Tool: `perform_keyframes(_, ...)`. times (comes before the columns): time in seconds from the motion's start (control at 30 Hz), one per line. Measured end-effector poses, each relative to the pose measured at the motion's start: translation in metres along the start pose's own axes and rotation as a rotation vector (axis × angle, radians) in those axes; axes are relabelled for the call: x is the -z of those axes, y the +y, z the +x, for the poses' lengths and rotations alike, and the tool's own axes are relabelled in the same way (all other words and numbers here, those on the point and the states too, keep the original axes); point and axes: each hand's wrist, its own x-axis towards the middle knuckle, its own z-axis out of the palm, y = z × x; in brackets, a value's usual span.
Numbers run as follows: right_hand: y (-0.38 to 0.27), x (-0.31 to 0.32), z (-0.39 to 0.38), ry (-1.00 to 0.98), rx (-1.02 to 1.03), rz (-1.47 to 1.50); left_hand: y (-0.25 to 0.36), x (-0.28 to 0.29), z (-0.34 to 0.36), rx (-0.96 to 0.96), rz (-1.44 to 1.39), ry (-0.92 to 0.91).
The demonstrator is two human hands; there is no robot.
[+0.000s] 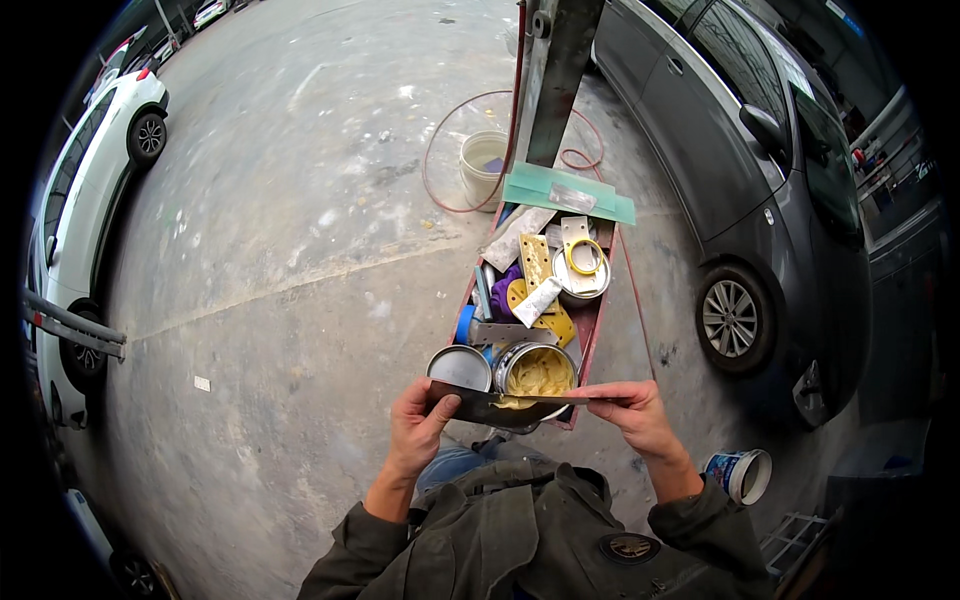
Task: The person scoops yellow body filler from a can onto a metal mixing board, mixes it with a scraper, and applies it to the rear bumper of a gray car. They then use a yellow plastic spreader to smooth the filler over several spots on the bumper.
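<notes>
My left hand grips a dark, flat spreader, thumb on top. My right hand pinches a second spreader, seen almost edge-on. The two blades meet or overlap in front of me, with a dab of yellow putty where they come together. Just beyond them stands an open tin of thick yellow putty, partly covered by the blades. Left of the tin is a round grey lid.
A narrow red cart holds perforated yellow sanding pads, a white tube, a yellow tape roll and green sheets. Beyond are a white bucket, hose and post. A grey car stands right, a white car left.
</notes>
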Motion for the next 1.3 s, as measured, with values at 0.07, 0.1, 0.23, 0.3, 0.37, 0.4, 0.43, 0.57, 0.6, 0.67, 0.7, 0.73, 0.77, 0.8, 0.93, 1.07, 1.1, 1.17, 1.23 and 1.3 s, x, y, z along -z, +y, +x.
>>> perform_keyframes(0.07,0.001,0.000,-0.001,-0.012,0.022,-0.010,-0.003,0.003,0.000,0.013,0.022,-0.010)
perform_keyframes(0.1,0.000,0.000,-0.002,-0.017,0.042,-0.022,-0.003,0.003,0.000,0.019,0.031,-0.014)
perform_keyframes(0.23,0.007,0.004,-0.003,-0.058,0.151,-0.128,-0.001,0.000,0.001,0.064,-0.046,0.046)
perform_keyframes(0.3,0.012,0.011,-0.002,-0.026,0.197,-0.250,-0.006,0.003,0.001,0.085,-0.104,0.086)
perform_keyframes(0.37,0.012,0.012,-0.001,0.026,0.158,-0.291,-0.002,0.003,0.003,0.090,-0.245,0.173)
perform_keyframes(0.4,0.009,0.010,-0.002,0.064,0.098,-0.273,0.000,0.002,0.005,0.091,-0.317,0.213)
perform_keyframes(0.43,0.007,0.009,-0.002,0.102,0.038,-0.254,0.000,0.003,0.007,0.082,-0.319,0.231)
perform_keyframes(0.57,0.023,0.013,0.002,0.230,0.003,0.151,-0.004,0.007,0.008,0.149,-0.280,0.148)
perform_keyframes(0.6,0.024,0.011,0.001,0.202,-0.012,0.197,-0.006,0.005,0.007,0.186,-0.269,0.145)
perform_keyframes(0.67,0.026,0.007,0.002,0.146,-0.042,0.288,-0.011,-0.001,0.009,0.177,-0.229,0.164)
perform_keyframes(0.7,0.027,0.006,0.003,0.133,-0.037,0.251,-0.012,-0.002,0.009,0.176,-0.210,0.166)
perform_keyframes(0.73,0.029,0.005,0.003,0.120,-0.032,0.214,-0.013,-0.003,0.010,0.176,-0.193,0.167)
perform_keyframes(0.77,0.030,0.003,0.004,0.109,-0.027,0.177,-0.012,-0.006,0.011,0.162,-0.187,0.179)
perform_keyframes(0.8,0.029,0.003,0.004,0.094,-0.023,0.161,-0.012,-0.006,0.010,0.156,-0.182,0.182)
perform_keyframes(0.93,0.023,0.002,0.007,0.042,-0.043,0.089,-0.011,-0.008,0.010,0.161,-0.221,0.196)
perform_keyframes(1.07,0.031,0.008,0.007,0.078,-0.093,0.056,-0.010,-0.007,0.014,0.157,-0.304,0.272)
perform_keyframes(1.1,0.033,0.011,0.009,0.116,-0.079,0.100,-0.010,-0.002,0.019,0.133,-0.311,0.286)
perform_keyframes(1.17,0.038,0.013,0.011,0.190,-0.049,0.188,-0.004,0.009,0.023,0.143,-0.385,0.299)
perform_keyframes(1.23,0.043,0.011,0.014,0.251,-0.111,0.384,0.004,0.016,0.024,0.213,-0.428,0.201)
perform_keyframes(1.3,0.043,0.002,0.019,0.257,-0.204,0.608,0.012,0.006,0.024,0.358,-0.430,0.070)
